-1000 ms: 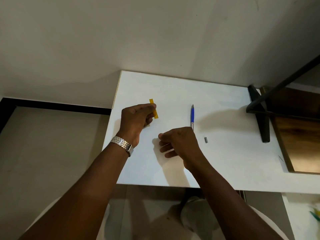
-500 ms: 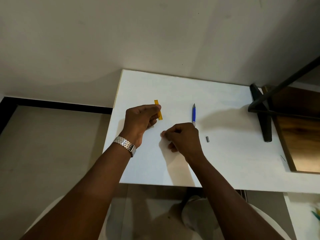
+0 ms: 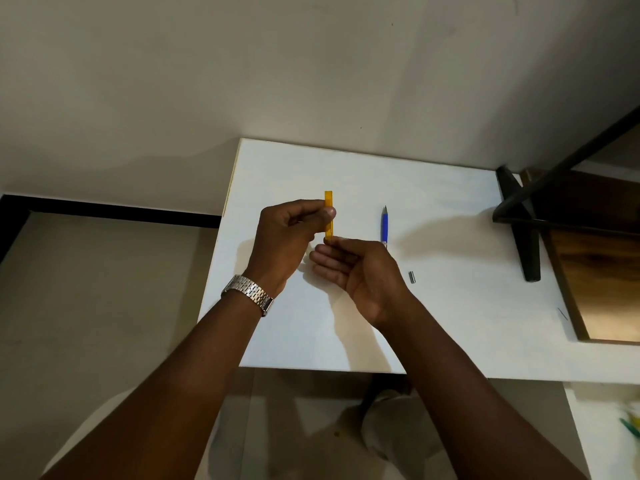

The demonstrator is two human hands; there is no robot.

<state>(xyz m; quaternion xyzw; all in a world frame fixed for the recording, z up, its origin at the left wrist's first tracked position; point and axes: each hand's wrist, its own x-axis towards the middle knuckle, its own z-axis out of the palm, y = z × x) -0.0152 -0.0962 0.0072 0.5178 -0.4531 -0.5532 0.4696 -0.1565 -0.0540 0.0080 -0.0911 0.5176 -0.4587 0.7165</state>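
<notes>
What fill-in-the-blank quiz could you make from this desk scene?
The hand pinching the middle of the yellow strip is the person's ___ one.
Its wrist wears a silver ___.
Right of the strip, on the white table, lies a blue ___.
Missing words: left; watch; pen.

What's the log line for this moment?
left hand pinches yellow strip; right hand at its lower end, grip unclear; blue pen, grey cylinder on table
</notes>
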